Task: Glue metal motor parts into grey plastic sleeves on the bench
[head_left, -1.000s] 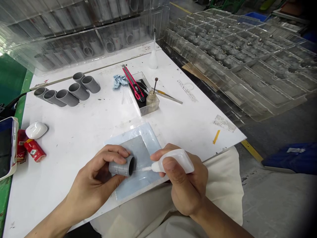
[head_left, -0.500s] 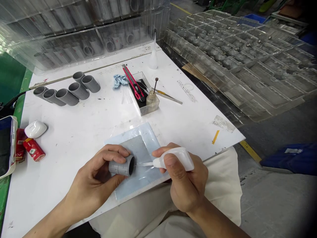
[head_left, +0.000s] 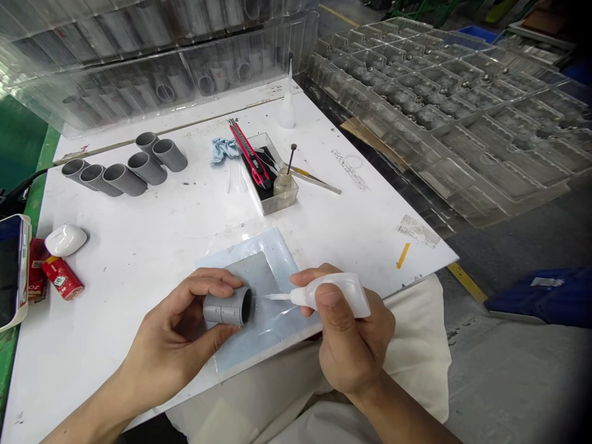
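My left hand (head_left: pixel 173 336) grips a short grey plastic pipe sleeve (head_left: pixel 226 307) on its side, with the open end facing right. The sleeve sits just above a pale blue sheet (head_left: pixel 272 246) with a grey square on it. My right hand (head_left: pixel 354 342) holds a white squeeze bottle (head_left: pixel 335 293) between thumb and fingers, its thin clear nozzle (head_left: pixel 277 296) pointing left. A small gap separates the nozzle tip from the sleeve's open end. The inside of the sleeve is dark and hidden.
Several grey pipe pieces (head_left: pixel 124 179) lie at the table's far left. A small clear box (head_left: pixel 272 185) holds a red utility knife and a small jar. Stacked clear plastic trays (head_left: pixel 439 105) fill the far right, beyond the white table's edge.
The squeeze bottle and my right hand have shifted right and slightly up, drawing the nozzle away from the sleeve's open end. The sleeve and my left hand stay nearly still.
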Motion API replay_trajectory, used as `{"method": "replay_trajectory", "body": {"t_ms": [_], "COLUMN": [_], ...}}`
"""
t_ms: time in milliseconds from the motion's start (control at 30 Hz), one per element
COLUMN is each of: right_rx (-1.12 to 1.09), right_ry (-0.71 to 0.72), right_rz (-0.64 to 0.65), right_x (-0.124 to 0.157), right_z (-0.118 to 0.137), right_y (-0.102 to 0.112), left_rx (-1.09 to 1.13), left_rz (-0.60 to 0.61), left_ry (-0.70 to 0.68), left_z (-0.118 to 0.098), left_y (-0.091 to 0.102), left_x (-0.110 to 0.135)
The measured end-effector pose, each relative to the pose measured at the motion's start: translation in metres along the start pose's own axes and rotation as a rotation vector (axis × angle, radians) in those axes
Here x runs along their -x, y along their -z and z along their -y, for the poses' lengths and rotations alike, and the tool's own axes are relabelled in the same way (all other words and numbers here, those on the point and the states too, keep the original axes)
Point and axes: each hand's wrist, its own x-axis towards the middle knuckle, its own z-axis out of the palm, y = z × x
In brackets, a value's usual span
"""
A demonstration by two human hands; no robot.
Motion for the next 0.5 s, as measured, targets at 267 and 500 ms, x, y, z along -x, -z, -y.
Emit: {"method": "replay_trajectory", "body": {"t_ms": [267,500], "right_rx": [-0.143,-0.118], "right_ry": [0.008,-0.041], "right_rz": [-0.009,0.024], "right_x": [0.002,0.002], "right_z": [-0.003,-0.001], "right_y": [0.003,0.003], "left_rx": [0.031,0.030], "left_rz": [-0.166,-0.170], "left_ry": [0.144,0.151], "left_z": [-0.011,-0.012], "left_y": [-0.007,-0.007], "left_x": [0.003,0.002]}}
